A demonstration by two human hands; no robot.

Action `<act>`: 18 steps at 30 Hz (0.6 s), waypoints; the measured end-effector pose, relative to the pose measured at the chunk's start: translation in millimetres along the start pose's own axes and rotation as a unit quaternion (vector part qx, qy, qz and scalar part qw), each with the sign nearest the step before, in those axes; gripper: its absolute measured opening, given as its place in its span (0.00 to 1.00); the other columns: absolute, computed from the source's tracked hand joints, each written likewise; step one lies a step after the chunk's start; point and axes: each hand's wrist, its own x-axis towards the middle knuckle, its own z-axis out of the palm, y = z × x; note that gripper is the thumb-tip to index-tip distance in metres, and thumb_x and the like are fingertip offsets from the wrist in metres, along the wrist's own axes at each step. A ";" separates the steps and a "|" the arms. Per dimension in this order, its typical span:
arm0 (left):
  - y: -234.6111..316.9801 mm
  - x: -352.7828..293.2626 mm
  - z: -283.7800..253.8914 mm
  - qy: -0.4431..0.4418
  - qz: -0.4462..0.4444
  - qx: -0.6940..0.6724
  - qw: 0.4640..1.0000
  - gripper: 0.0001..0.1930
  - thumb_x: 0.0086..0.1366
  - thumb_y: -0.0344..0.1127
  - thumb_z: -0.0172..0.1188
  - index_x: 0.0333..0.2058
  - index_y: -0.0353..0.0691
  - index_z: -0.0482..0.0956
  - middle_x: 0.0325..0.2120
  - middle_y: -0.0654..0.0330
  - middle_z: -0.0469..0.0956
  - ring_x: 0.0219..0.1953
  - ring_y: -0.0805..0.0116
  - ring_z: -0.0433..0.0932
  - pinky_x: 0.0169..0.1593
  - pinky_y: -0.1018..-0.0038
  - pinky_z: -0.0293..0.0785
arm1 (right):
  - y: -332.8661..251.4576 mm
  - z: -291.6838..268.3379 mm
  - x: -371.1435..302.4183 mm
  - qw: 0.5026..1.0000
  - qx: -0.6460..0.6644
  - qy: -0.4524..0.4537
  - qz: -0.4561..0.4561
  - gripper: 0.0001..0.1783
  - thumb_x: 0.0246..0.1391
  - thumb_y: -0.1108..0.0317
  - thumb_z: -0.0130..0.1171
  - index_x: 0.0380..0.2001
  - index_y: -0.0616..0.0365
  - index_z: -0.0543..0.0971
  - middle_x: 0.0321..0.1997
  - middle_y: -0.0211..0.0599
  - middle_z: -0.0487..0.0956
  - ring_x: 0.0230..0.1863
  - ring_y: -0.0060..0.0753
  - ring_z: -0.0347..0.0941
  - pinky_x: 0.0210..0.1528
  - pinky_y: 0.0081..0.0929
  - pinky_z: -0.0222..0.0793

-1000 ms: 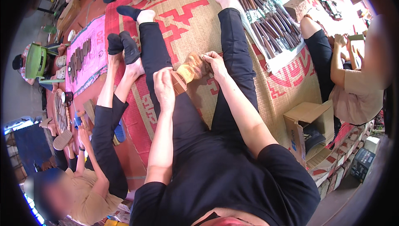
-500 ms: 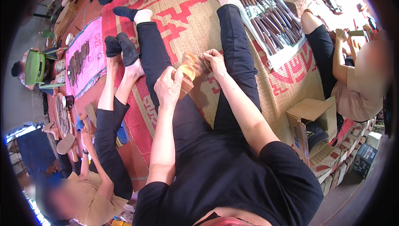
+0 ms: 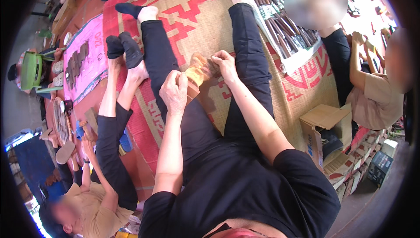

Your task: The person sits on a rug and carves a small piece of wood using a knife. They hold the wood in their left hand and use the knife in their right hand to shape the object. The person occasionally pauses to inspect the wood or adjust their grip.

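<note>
Both my hands meet between my legs, over the woven mat. My left hand point(image 3: 174, 92) is closed round a reddish-brown block point(image 3: 192, 91) with flat sides. Just beyond the block is a rounded yellow-brown piece point(image 3: 197, 72), which looks like wood. What supports this piece is hidden. My right hand point(image 3: 225, 65) is in a pinch at the piece's darker right end. Whatever its fingertips hold is too small and blurred to name.
Many dark sticks point(image 3: 280, 23) lie on a sheet at the far right, more point(image 3: 78, 65) on a pink cloth at left. An open cardboard box point(image 3: 326, 117) stands at right. One person point(image 3: 98, 207) sits at lower left, another point(image 3: 372, 102) at right.
The view has shifted slightly. A blurred round patch now covers the brown block beside the sticks at far right. My hands keep nearly the same place and grip.
</note>
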 end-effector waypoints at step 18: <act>0.5 -4.9 7.1 -0.016 0.013 0.008 1.000 0.15 0.70 0.42 0.50 0.30 0.37 0.73 0.24 0.51 0.76 0.27 0.51 0.77 0.32 0.61 0.70 | 27.2 -16.2 12.7 0.998 -0.046 -0.007 -0.039 0.04 0.51 0.74 0.62 0.28 0.60 0.76 0.26 0.26 0.76 0.30 0.20 0.71 0.34 0.23 0.67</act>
